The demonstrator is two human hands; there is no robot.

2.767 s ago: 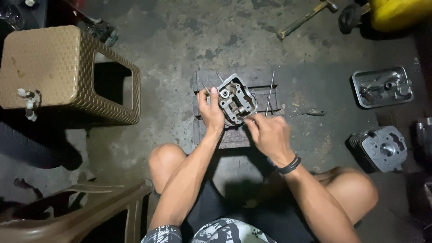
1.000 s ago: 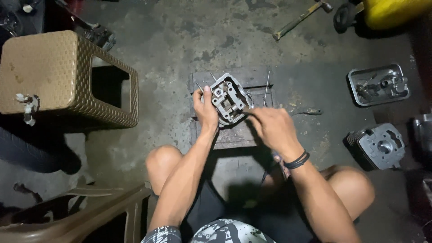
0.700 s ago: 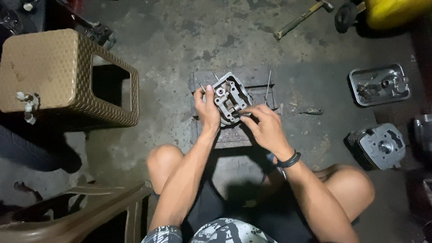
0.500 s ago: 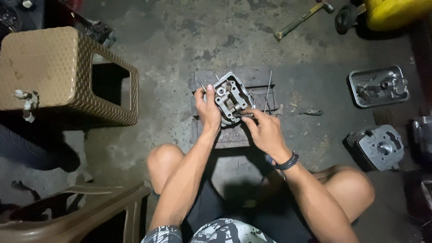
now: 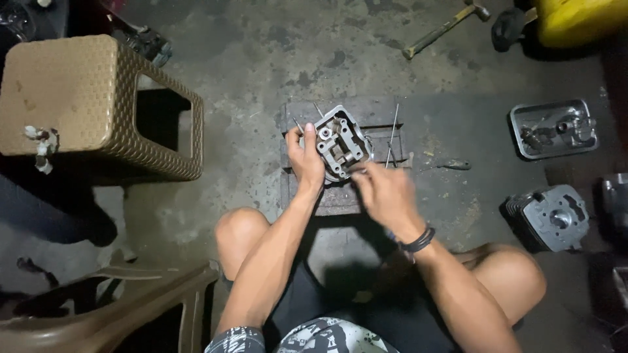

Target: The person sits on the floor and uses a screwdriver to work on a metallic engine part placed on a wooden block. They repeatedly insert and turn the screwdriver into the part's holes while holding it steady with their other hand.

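A grey metal engine cylinder head (image 5: pixel 340 140) stands tilted on a dark wooden board (image 5: pixel 340 196) on the concrete floor. My left hand (image 5: pixel 306 160) grips its left side, thumb on the top edge. My right hand (image 5: pixel 383 189) is at its lower right corner, fingers pinched together; what they hold is blurred and too small to tell. Thin metal rods (image 5: pixel 392 134) lie on the board just right of the head.
A brown woven plastic stool (image 5: pixel 91 108) stands at the left, a plastic chair (image 5: pixel 111 307) at lower left. On the right are a metal tray of parts (image 5: pixel 553 127), a finned cylinder block (image 5: pixel 549 219), a small screwdriver (image 5: pixel 451 165), a hammer (image 5: pixel 445 27) and a yellow container (image 5: pixel 582 19).
My right hand moved onto the lower right of the cylinder head and now has drawn slightly back toward me. My left hand kept its grip on the head.
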